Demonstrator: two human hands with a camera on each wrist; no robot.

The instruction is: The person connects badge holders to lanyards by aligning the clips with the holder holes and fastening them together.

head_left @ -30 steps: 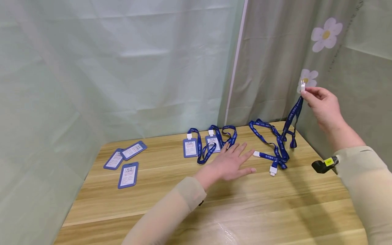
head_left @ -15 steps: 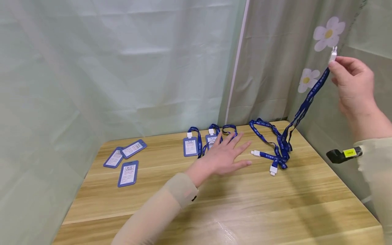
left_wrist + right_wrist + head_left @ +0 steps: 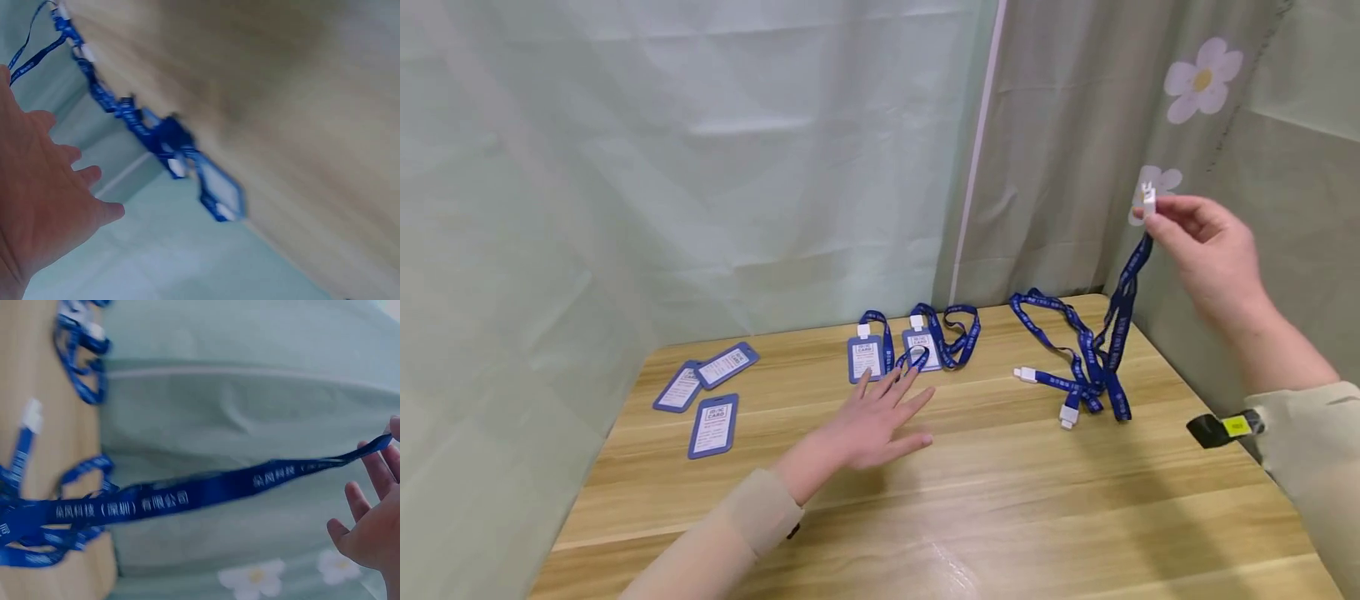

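**Right hand [image 3: 1213,250] holds a blue lanyard [image 3: 1124,308] up by its white clip [image 3: 1149,202]**

The fingers [image 3: 1183,205] of the right hand are narrow, pinching the white clip above the right part of the desk [image 3: 985,500]. From it the blue lanyard hangs, its lower part reaching to the other lanyards [image 3: 1088,354], which lie there with two white clips visible. In the right wrist view, white characters are printed along its strap.

The left hand [image 3: 876,421] has its fingers spread wide, just before two card holders with lanyards [image 3: 866,360]; whether it touches them, I cannot tell. Further left are three loose card holders [image 3: 712,427], two of them overlapping. Behind hangs a pale curtain [image 3: 775,167] with flowers at right.
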